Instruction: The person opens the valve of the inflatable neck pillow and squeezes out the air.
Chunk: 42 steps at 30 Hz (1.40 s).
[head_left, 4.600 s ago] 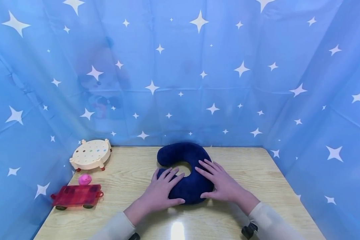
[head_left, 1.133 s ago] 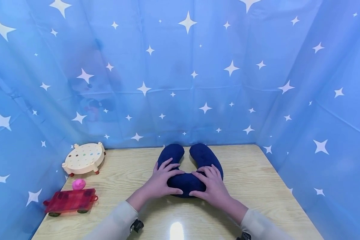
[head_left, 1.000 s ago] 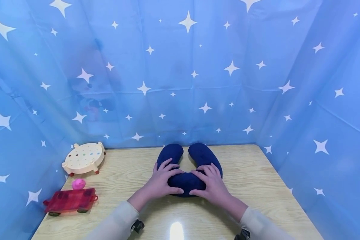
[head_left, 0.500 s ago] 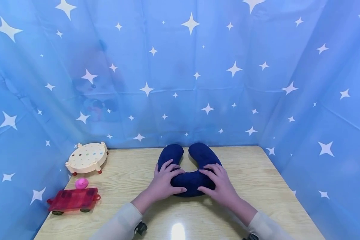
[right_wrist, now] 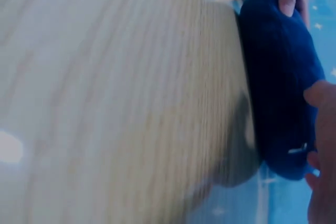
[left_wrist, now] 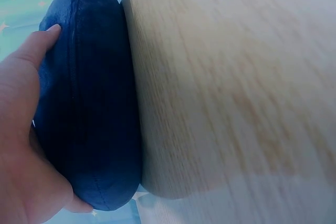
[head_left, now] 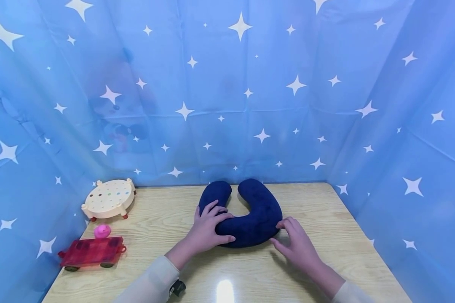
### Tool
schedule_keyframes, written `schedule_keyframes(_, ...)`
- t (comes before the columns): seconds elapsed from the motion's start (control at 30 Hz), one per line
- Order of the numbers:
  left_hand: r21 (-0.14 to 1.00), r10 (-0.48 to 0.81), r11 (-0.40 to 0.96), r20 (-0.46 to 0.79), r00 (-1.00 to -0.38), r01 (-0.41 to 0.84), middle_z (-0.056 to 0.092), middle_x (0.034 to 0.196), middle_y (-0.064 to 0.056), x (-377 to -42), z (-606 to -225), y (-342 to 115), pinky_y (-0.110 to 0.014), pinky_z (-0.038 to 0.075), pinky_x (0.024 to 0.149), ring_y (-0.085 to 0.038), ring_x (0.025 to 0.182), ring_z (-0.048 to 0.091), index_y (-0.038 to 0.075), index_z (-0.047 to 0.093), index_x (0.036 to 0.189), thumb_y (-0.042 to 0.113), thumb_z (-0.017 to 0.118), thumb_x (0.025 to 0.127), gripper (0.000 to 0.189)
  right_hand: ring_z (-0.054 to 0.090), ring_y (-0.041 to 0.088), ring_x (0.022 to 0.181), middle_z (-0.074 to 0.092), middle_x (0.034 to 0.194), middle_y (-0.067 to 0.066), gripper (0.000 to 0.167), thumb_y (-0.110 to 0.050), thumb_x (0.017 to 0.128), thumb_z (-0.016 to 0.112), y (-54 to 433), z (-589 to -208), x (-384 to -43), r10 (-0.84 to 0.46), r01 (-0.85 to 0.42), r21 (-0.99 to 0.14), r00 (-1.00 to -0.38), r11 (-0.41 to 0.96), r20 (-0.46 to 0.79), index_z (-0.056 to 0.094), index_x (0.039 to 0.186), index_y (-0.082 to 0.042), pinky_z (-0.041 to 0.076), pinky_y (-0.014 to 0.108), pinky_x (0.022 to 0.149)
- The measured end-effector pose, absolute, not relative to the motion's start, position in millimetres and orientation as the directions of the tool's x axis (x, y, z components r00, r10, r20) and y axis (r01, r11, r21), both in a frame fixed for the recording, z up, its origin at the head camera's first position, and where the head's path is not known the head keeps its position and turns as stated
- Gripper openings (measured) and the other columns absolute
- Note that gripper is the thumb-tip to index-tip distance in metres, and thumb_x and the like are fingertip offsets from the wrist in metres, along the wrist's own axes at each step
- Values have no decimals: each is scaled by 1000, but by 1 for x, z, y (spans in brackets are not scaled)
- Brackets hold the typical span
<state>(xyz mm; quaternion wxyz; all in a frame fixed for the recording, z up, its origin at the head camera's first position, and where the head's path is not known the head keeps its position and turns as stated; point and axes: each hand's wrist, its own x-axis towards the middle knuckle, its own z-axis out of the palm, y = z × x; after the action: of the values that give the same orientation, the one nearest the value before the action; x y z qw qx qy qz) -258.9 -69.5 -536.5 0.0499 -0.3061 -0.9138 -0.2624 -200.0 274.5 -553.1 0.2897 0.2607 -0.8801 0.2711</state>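
A navy U-shaped neck pillow (head_left: 259,210) lies on the table with its gap facing the back curtain. My left hand (head_left: 208,229) grips its left front part, fingers over the top and thumb on the near side. In the left wrist view the thumb of that hand (left_wrist: 23,124) presses beside a seam. At the pillow's right front edge is my right hand (head_left: 297,244), its thumb and fingers parted with nothing between them. A small pale zipper pull (right_wrist: 297,149) shows on the pillow near the right hand (right_wrist: 325,129) in the right wrist view.
On the table's left stand a cream round pegged stand (head_left: 110,198) with red-tipped feet, a pink ball-like toy (head_left: 102,230) and a red see-through wheeled cart (head_left: 92,251). Blue star-patterned curtains (head_left: 227,126) enclose the back and sides of the wooden table (head_left: 167,210).
The pillow has turned from its gap facing left to facing back. My right hand has since let go of its front and moved right to its edge; the left hand keeps its hold.
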Motion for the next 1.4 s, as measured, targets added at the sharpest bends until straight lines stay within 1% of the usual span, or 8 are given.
schedule_keyframes(0.17,456,535,664,264,-803,593,59,154,5,-257,-535,-70,-91,12,118,-34,166,24,36,72,141,62,85,92,57,69,21,104,70,108,7,41,-1,79,92,284,-558,-201,-268,-579,-352,-726,735,634,68,112,-5,56,34,91)
schedule_keyframes(0.37,453,536,660,275,-798,599,59,153,6,-256,-537,-69,-91,13,117,-33,166,25,37,73,141,64,85,92,57,75,21,102,75,106,-3,37,2,83,89,285,-560,-199,-194,-486,-438,-806,756,559,68,109,-13,62,49,87)
schedule_keyframes(0.47,445,536,665,275,-798,600,59,154,6,-256,-538,-69,-91,14,117,-33,166,25,38,72,141,65,84,92,58,75,18,101,75,103,-8,36,3,86,89,284,-560,-200,-151,-425,-514,-858,745,490,67,107,-17,61,49,89)
schedule_keyframes(0.57,438,538,669,271,-798,600,59,154,6,-256,-538,-69,-91,14,117,-32,166,25,38,72,142,65,84,92,58,74,13,96,75,99,-11,34,5,88,87,284,-562,-203,-126,-392,-571,-885,721,448,67,104,-18,60,47,88)
schedule_keyframes(0.73,441,538,674,259,-803,593,58,156,6,-257,-539,-69,-90,12,119,-31,167,23,39,71,143,66,84,92,59,72,7,91,74,95,-9,34,7,89,84,285,-566,-206,-118,-388,-595,-890,704,441,67,102,-18,60,43,84)
schedule_keyframes(0.9,446,537,666,270,-799,598,58,155,5,-257,-539,-69,-90,12,118,-33,166,24,37,71,143,64,84,92,59,69,4,87,74,93,-7,31,9,89,80,286,-568,-208,-117,-404,-598,-881,693,459,67,101,-16,60,38,80)
schedule_keyframes(1.17,452,533,667,267,-803,593,59,155,4,-257,-536,-69,-90,11,118,-33,166,24,37,72,142,62,85,92,58,61,3,77,63,85,-12,31,15,82,71,286,-567,-209,-120,-442,-607,-860,661,495,69,99,-12,52,24,64)
schedule_keyframes(1.4,452,533,665,270,-802,594,59,156,3,-257,-536,-70,-90,11,118,-33,166,24,36,72,143,63,84,92,59,61,3,80,61,86,-12,29,15,83,74,289,-565,-209,-106,-418,-627,-875,658,472,71,96,-11,52,23,67)
